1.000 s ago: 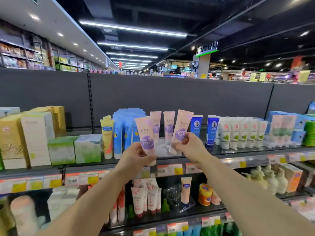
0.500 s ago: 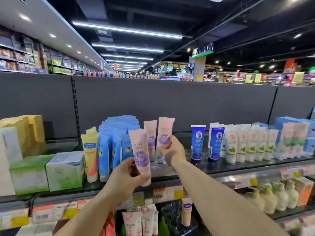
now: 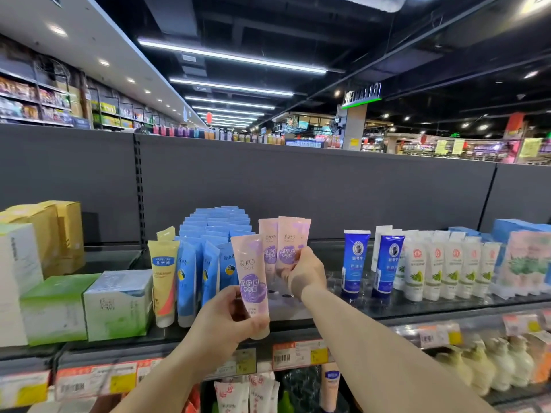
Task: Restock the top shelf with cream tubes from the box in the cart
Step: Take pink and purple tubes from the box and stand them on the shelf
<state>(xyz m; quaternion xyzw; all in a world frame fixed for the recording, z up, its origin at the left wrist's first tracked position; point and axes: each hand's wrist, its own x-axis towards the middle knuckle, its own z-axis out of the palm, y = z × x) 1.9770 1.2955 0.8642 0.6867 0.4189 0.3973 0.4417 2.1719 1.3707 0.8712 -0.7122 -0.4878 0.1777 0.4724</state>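
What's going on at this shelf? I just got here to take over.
A person is restocking pink cream tubes on the top shelf. The left hand holds one tube near the front edge. The right hand grips two tubes upright further back, between the light blue tubes and the dark blue tubes.

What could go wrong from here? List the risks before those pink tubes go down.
1. The right hand grips a pink tube close beside another standing pink tube; a nudge might topple it.
2. The left hand holds a front pink tube right next to the light blue tubes, which could be knocked over.
3. The top shelf looks glossy, so upright tubes may slide.
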